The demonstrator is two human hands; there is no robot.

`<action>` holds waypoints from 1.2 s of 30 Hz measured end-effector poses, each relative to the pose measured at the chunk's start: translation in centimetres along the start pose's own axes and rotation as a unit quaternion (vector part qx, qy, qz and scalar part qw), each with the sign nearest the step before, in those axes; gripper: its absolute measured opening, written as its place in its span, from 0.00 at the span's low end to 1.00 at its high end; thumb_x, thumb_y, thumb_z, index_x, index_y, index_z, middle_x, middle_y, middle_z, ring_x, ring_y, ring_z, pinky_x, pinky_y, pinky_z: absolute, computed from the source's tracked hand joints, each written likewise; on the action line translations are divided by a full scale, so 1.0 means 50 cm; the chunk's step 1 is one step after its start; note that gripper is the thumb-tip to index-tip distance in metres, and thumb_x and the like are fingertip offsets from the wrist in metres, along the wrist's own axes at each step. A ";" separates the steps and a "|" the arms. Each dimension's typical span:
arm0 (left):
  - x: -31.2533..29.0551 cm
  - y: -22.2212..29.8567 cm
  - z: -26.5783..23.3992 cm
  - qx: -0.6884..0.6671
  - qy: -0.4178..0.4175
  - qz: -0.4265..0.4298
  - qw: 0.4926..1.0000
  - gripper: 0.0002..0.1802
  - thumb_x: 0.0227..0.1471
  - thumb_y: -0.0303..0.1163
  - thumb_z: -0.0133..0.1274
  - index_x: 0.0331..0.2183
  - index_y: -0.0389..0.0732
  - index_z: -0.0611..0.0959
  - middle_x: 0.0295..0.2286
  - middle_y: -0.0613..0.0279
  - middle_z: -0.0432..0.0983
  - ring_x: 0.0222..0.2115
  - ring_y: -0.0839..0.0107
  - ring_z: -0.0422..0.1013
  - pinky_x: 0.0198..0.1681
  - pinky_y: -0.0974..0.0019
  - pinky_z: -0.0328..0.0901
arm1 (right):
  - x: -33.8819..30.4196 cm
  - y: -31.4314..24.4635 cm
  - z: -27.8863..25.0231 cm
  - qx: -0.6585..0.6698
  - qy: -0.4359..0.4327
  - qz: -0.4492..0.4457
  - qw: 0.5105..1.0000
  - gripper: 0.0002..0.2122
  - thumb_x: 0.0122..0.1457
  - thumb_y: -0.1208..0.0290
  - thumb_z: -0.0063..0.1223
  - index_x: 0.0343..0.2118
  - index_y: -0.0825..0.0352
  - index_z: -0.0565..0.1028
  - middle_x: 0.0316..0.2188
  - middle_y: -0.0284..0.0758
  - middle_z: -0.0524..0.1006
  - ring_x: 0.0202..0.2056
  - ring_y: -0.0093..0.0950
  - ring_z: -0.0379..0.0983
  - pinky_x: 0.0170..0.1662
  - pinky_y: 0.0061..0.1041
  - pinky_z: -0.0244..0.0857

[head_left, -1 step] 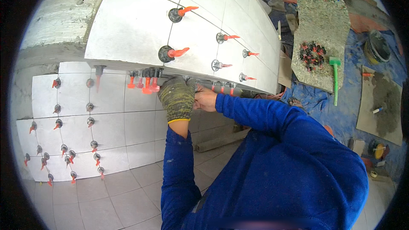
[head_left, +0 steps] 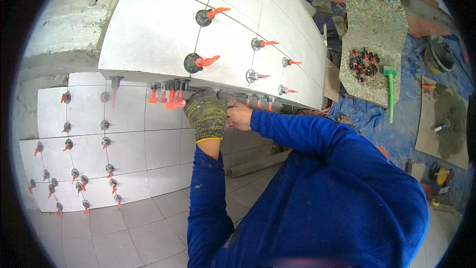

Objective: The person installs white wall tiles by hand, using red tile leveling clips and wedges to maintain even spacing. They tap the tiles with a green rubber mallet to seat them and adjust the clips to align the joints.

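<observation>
Both hands meet under the near edge of the white tiled ledge (head_left: 158,34). The left hand (head_left: 207,114), in a knitted green glove, and the bare right hand (head_left: 239,115) close together on a small levelling clip (head_left: 229,100) just above them; whether the grip is clamped I cannot tell. A row of red wedge clips (head_left: 168,94) hangs just left.

Green-headed mallet (head_left: 390,91) on speckled board (head_left: 373,25), blue tarp (head_left: 406,134), round bucket (head_left: 439,53), grey floor tiles (head_left: 134,228)

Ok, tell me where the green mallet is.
In the head view the green mallet lies at right, on the speckled board's edge, beside a pile of clips.
</observation>
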State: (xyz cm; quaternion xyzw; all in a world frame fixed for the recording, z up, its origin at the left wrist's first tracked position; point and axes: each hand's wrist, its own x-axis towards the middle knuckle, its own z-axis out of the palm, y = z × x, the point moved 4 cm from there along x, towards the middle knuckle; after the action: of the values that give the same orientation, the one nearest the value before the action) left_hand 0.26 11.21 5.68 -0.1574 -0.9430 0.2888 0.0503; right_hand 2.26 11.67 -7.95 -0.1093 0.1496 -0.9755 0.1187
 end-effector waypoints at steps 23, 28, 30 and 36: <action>0.018 0.031 -0.012 0.098 0.037 0.022 0.994 0.16 0.48 0.47 0.53 0.29 0.47 0.87 0.31 0.55 0.82 0.35 0.59 0.78 0.35 0.53 0.70 | 0.034 -0.001 -0.004 0.180 0.067 -0.043 0.980 0.12 0.56 0.84 0.50 0.44 0.68 0.73 0.41 0.36 0.78 0.42 0.30 0.77 0.42 0.33 0.73; 0.017 0.023 -0.009 0.059 0.057 0.070 0.994 0.16 0.47 0.45 0.53 0.29 0.45 0.87 0.30 0.54 0.82 0.33 0.57 0.78 0.34 0.53 0.70 | 0.090 0.050 -0.043 0.164 0.056 -0.030 0.984 0.07 0.52 0.84 0.47 0.33 0.67 0.72 0.30 0.35 0.74 0.31 0.28 0.72 0.31 0.31 0.66; 0.020 0.019 -0.007 0.059 0.056 0.081 0.993 0.16 0.48 0.45 0.53 0.29 0.44 0.87 0.29 0.53 0.81 0.33 0.56 0.78 0.35 0.52 0.70 | 0.087 0.051 -0.047 0.164 0.069 -0.042 0.983 0.06 0.52 0.83 0.46 0.31 0.66 0.71 0.29 0.34 0.72 0.29 0.27 0.70 0.30 0.30 0.64; 0.026 0.006 -0.009 0.055 0.045 0.106 0.992 0.21 0.51 0.50 0.52 0.32 0.42 0.86 0.31 0.50 0.80 0.35 0.53 0.77 0.38 0.50 0.69 | 0.032 0.011 -0.002 0.176 0.099 -0.072 0.977 0.06 0.52 0.84 0.47 0.32 0.66 0.70 0.28 0.34 0.72 0.32 0.30 0.73 0.35 0.32 0.69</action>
State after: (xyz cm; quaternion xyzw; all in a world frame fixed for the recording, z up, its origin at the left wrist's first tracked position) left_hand -0.81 12.11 5.87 -0.2662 -0.9007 0.3362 0.0702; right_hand 0.82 10.75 -7.93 0.0000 -0.0212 -0.9985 0.0504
